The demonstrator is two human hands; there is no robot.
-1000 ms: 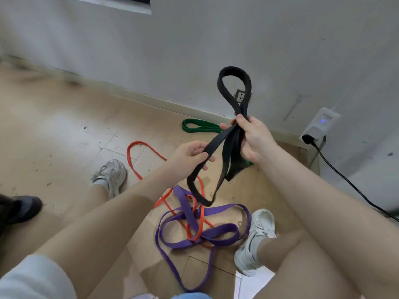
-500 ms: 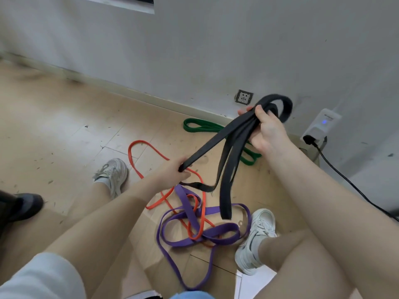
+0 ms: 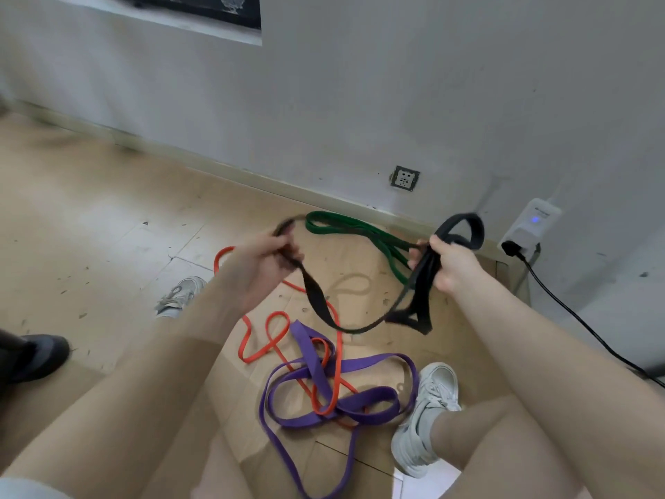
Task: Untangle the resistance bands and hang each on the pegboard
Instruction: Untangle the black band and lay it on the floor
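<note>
— Where's the black band [image 3: 316, 300] right now?

— In the air between my two hands, over the floor [image 3: 90, 217]. It sags in a curve from one hand to the other, with a bunched, folded part hanging low under my right side.

— How are you holding it?

— My left hand [image 3: 268, 259] is out in front, wrist bent, fingers [image 3: 293, 252] curled round one end; a small loop sticks out past my knuckles, blurred. My right hand [image 3: 451, 268] is raised at about the same height, well apart from the left, fist clenched round several gathered strands, with a loop standing up above the thumb. Both forearms reach forward over my knees.

— And the other bands?

— The purple band [image 3: 324, 376] lies on the floor between my feet, looped through the orange band [image 3: 266, 349]; those two cross each other several times. The green band [image 3: 360, 234] lies flat further out, near the wall [image 3: 360, 84], partly behind my right hand.

— Anything else around?

— A socket [image 3: 405, 178] low on the wall, a white adapter [image 3: 530, 226] with a black cable [image 3: 575, 315] to the right, my grey sneaker [image 3: 428, 415] beside the purple band, and a dark shoe [image 3: 36, 354] at the left edge.
</note>
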